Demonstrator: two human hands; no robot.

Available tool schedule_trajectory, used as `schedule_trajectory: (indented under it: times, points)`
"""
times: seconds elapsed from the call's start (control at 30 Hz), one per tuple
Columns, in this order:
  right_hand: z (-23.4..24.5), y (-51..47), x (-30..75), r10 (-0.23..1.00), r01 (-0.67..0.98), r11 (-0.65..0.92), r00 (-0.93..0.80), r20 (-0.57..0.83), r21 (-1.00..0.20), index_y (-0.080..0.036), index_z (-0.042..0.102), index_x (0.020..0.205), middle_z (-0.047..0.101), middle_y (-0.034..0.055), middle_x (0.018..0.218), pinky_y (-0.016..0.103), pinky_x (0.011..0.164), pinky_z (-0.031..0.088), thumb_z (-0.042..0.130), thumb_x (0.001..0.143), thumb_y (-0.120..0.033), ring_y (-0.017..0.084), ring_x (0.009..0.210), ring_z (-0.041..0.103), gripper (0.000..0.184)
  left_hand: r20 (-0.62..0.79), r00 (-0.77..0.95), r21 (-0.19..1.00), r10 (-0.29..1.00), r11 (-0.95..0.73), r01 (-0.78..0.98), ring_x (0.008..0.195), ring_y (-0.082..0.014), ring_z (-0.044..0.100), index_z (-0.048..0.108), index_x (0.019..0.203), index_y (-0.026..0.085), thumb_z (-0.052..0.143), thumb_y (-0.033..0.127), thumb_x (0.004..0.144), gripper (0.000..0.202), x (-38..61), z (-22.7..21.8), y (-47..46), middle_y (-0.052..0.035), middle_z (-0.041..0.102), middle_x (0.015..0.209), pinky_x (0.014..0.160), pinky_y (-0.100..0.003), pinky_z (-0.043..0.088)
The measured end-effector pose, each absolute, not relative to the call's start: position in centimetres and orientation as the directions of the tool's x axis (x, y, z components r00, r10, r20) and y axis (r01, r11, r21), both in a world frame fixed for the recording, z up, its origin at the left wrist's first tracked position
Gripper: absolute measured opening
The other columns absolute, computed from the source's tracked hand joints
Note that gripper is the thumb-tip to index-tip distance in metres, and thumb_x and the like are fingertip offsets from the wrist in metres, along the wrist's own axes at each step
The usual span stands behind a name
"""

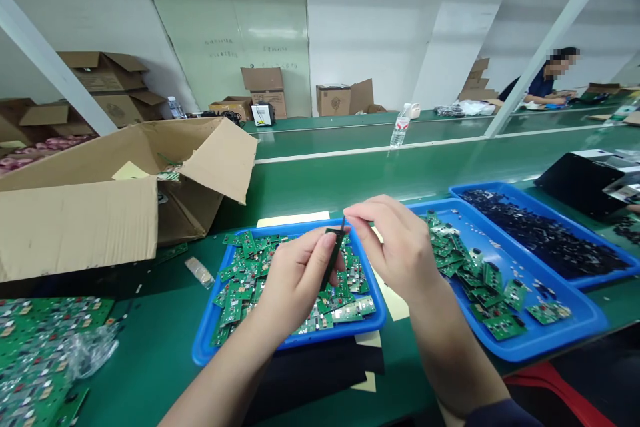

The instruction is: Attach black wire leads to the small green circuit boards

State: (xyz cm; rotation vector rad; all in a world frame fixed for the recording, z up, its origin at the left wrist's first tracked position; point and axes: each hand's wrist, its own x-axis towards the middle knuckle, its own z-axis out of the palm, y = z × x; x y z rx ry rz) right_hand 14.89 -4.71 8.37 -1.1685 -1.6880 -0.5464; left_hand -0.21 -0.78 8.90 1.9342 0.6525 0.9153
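Observation:
My left hand (295, 280) is closed on a small green circuit board (334, 255), held edge-on above a blue tray (210, 337) full of several similar boards. My right hand (395, 247) pinches the top end of the same board with thumb and forefinger. Both hands meet over the tray's right half. A second blue tray (560, 327) to the right carries more green boards. A third blue tray (505, 190) behind it is filled with small black parts.
An open cardboard box (100, 213) lies on its side at left. Panels of green boards (35, 347) and crumpled plastic sit at bottom left. A water bottle (400, 125) stands on the green belt. A black device (580, 180) is at right. Another person (543, 83) works far right.

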Motion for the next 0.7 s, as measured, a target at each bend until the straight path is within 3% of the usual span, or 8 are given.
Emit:
schedule_trajectory:
  times: [0.1, 0.17, 0.3, 0.37, 0.57, 0.63, 0.7]
  points:
    - [8.2, -4.4, 14.8, 0.404, 0.874, 0.465, -0.070, 0.912, -0.139, -0.019, 0.059, 0.091, 0.066, 0.0047, 0.076, 0.030, 0.067, 0.052, 0.047, 0.087, -0.006, 0.017, 0.074, 0.063, 0.017, 0.261, 0.781, 0.791, 0.568, -0.590, 0.165, 0.049, -0.0103, 0.047, 0.055, 0.059, 0.017, 0.040, 0.032, 0.093, 0.041, -0.1, 9.1, -0.8, 0.0018, 0.052, 0.051, 0.051, -0.022, 0.036]
    - [8.2, -4.4, 15.1, 0.371, 0.846, 0.508, -0.043, 0.928, -0.164, -0.018, 0.058, 0.101, 0.068, 0.0065, 0.087, 0.031, 0.073, 0.053, 0.050, 0.087, -0.007, 0.018, 0.083, 0.065, 0.020, 0.248, 0.827, 0.766, 0.504, -0.625, 0.151, 0.052, -0.0112, 0.048, 0.058, 0.062, 0.017, 0.041, 0.031, 0.092, 0.038, 0.0, 9.1, -0.9, 0.0005, 0.054, 0.056, 0.053, -0.022, 0.037]
    - [8.5, -5.0, 16.5, 0.324, 0.784, 0.552, 0.112, 0.939, -0.284, -0.021, 0.052, 0.120, 0.064, 0.0100, 0.112, 0.042, 0.088, 0.052, 0.058, 0.085, -0.021, 0.024, 0.104, 0.062, 0.035, 0.397, 0.638, 0.816, 0.660, -0.572, 0.085, 0.058, -0.0125, 0.052, 0.067, 0.099, 0.017, 0.040, 0.033, 0.093, 0.032, -0.2, 8.7, -0.6, -0.0015, 0.058, 0.067, 0.056, -0.024, 0.041]
    - [8.6, -5.5, 17.7, 0.289, 0.765, 0.539, 0.223, 0.931, -0.351, -0.023, 0.056, 0.117, 0.066, 0.0083, 0.107, 0.044, 0.084, 0.053, 0.056, 0.087, -0.026, 0.025, 0.098, 0.064, 0.030, 0.429, 0.551, 0.847, 0.716, -0.531, 0.032, 0.059, -0.0121, 0.053, 0.063, 0.113, 0.018, 0.039, 0.036, 0.093, 0.036, -0.7, 8.7, -0.2, -0.0014, 0.058, 0.070, 0.057, -0.024, 0.043]
    - [9.2, -6.5, 19.9, 0.054, 0.712, 0.507, 0.536, 0.842, -0.486, -0.027, 0.071, 0.088, 0.066, 0.0020, 0.074, 0.037, 0.063, 0.049, 0.055, 0.087, -0.027, 0.020, 0.067, 0.063, 0.015, 0.526, 0.472, 0.819, 0.707, -0.572, -0.056, 0.057, -0.0111, 0.054, 0.062, 0.117, 0.017, 0.040, 0.039, 0.093, 0.039, -2.0, 8.8, 0.8, -0.0012, 0.059, 0.069, 0.053, -0.024, 0.044]
    - [9.4, -7.0, 19.4, 0.084, 0.664, 0.552, 0.559, 0.825, -0.505, -0.028, 0.070, 0.078, 0.062, 0.0008, 0.066, 0.034, 0.057, 0.046, 0.055, 0.087, -0.023, 0.018, 0.060, 0.059, 0.018, 0.545, 0.455, 0.806, 0.705, -0.590, -0.051, 0.060, -0.0111, 0.054, 0.060, 0.121, 0.018, 0.039, 0.035, 0.095, 0.038, -2.2, 8.8, 0.8, -0.0015, 0.060, 0.072, 0.057, -0.024, 0.045]
    - [9.6, -7.5, 18.1, 0.278, 0.622, 0.600, 0.427, 0.860, -0.503, -0.027, 0.068, 0.074, 0.061, -0.0004, 0.064, 0.031, 0.052, 0.045, 0.056, 0.085, -0.020, 0.016, 0.057, 0.057, 0.018, 0.558, 0.477, 0.784, 0.680, -0.620, -0.034, 0.065, -0.0118, 0.055, 0.057, 0.124, 0.020, 0.037, 0.032, 0.095, 0.037, -2.2, 8.8, 0.7, -0.0022, 0.061, 0.077, 0.062, -0.025, 0.046]
